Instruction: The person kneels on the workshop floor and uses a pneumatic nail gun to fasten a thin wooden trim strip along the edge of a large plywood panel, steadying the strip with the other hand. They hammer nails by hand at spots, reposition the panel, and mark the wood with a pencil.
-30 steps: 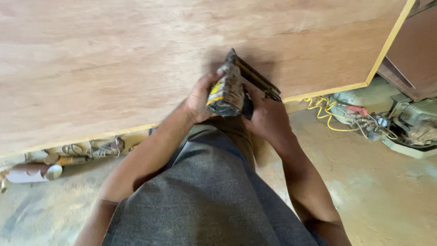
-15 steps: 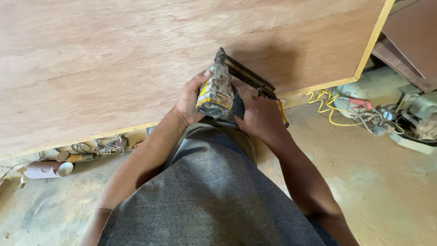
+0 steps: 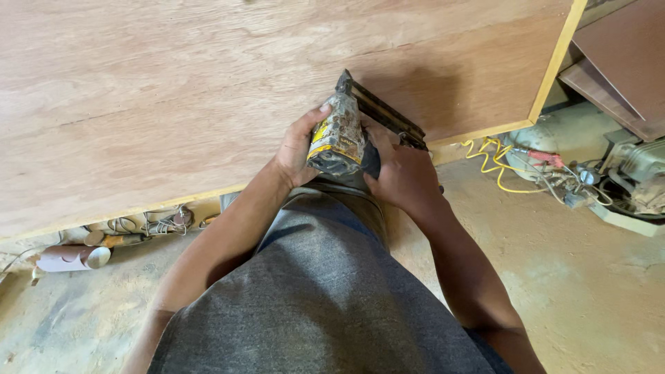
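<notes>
At the plywood point(image 3: 173, 104) edge, I clamp both hands, left point(image 3: 296, 149) and right point(image 3: 405, 176), round the heavy, rigid nailer point(image 3: 339, 135).

Coiled yellow hose point(image 3: 493, 165), perhaps a compressor point(image 3: 637, 173), brown roll point(image 3: 69, 257) on dusty floor point(image 3: 596, 291).

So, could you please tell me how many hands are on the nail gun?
2: the left hand wraps the nail gun body from the left, and the right hand grips its handle on the right. No other hands show.
</notes>
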`<state>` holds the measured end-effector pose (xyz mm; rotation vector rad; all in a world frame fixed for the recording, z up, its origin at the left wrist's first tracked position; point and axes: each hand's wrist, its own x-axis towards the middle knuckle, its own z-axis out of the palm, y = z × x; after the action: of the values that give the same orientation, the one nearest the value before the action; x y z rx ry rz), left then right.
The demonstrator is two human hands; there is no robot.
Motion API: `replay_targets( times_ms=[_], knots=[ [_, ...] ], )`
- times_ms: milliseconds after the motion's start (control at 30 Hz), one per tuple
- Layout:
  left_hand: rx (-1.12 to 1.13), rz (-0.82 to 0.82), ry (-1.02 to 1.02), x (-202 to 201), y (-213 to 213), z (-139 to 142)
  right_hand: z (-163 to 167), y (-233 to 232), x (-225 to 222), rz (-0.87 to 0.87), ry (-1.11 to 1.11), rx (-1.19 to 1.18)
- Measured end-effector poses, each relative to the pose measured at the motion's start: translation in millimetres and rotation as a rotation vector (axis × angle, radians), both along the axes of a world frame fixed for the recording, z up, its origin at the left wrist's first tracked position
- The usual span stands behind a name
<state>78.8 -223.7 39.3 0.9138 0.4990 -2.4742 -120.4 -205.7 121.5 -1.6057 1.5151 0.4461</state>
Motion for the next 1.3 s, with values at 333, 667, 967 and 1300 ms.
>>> replay_targets(
  times_ms=[333,667,967,1300],
  knots=[
    [0.010,0.034,0.026,-13,-1,-6,-4,2,-16,-0.007,-0.030,-0.115],
    [0.007,0.009,0.047,-44,-4,-9,-3,1,-42,-0.030,-0.005,-0.117],
    [-0.005,-0.017,0.062,-85,-11,-12,-1,-2,-80,-0.045,-0.062,-0.276],
    [-0.046,-0.035,0.066,-129,-18,-15,-1,-4,-120,-0.100,0.025,-0.172]
  ],
)
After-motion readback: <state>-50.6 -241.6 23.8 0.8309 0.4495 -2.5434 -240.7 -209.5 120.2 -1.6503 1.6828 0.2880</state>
